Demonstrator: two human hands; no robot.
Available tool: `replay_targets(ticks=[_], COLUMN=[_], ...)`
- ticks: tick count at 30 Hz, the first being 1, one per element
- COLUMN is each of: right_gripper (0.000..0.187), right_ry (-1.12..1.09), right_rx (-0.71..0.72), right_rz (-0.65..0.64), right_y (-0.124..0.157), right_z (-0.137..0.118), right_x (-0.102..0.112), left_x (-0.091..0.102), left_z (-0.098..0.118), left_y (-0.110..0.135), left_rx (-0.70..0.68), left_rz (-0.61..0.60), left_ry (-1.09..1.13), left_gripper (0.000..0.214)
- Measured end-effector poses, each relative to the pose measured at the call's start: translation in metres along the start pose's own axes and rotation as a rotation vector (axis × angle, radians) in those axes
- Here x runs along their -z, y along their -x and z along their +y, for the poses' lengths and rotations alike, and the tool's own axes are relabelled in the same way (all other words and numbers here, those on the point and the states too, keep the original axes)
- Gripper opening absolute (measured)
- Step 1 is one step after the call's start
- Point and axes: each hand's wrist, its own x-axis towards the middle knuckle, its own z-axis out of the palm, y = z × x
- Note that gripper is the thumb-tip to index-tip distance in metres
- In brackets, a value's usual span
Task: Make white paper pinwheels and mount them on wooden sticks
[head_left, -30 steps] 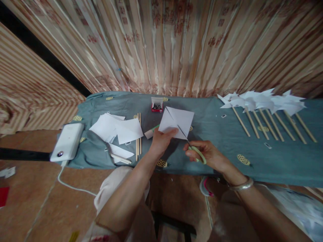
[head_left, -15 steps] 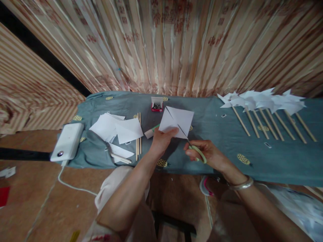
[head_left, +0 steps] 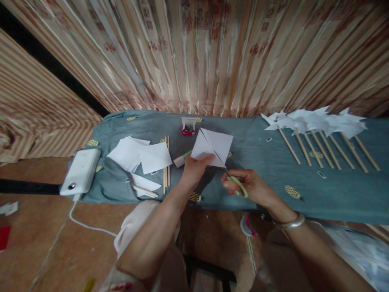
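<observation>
Above the table, my left hand (head_left: 196, 167) is closed on the lower edge of a white square paper sheet (head_left: 219, 142), its thumb lying on top. A slit runs in from the sheet's upper left corner, and a second one lies toward its lower right corner. My right hand (head_left: 249, 184) grips scissors with pale green handles (head_left: 238, 185); their blades meet the paper at that lower right corner. Left of my hands lie a pile of white paper squares (head_left: 129, 152), a few wooden sticks (head_left: 166, 166) and a white pen-like object (head_left: 145, 190) on a paper piece.
A small red box (head_left: 189, 127) of metal pins stands behind the sheet. Several paper pinwheels on sticks (head_left: 316, 121) lie at the right. A white power bank-like device (head_left: 80, 172) with a cable sits at the left end of the green cloth (head_left: 249, 142). A curtain (head_left: 194, 61) hangs behind.
Hardly anything differs. The scissors stay at the paper's lower right corner and both hands keep their places; the whole view has shifted very slightly.
</observation>
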Motion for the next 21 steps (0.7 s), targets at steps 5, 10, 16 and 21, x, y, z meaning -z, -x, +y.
replay_targets(ticks=[5, 10, 16, 21], right_gripper=[0.050, 0.054, 0.047, 0.046], right_ry=[0.012, 0.293, 1.094, 1.325], right_rx=[-0.109, -0.108, -0.045, -0.165], right_rz=[-0.023, 0.116, 0.598, 0.603], right_y=[0.008, 0.024, 0.034, 0.033], right_z=[0.003, 0.010, 0.023, 0.019], right_x=[0.007, 0.039, 0.072, 0.070], left_x=[0.001, 0.003, 0.001, 0.004], left_z=[-0.001, -0.007, -0.021, -0.030], left_y=[-0.003, -0.005, 0.001, 0.006], left_rx=[-0.005, -0.006, 0.003, -0.106], left_rz=[0.002, -0.002, -0.099, -0.244], left_ry=[0.053, 0.047, -0.231, -0.615], left_gripper=[0.025, 0.026, 0.011, 0.016])
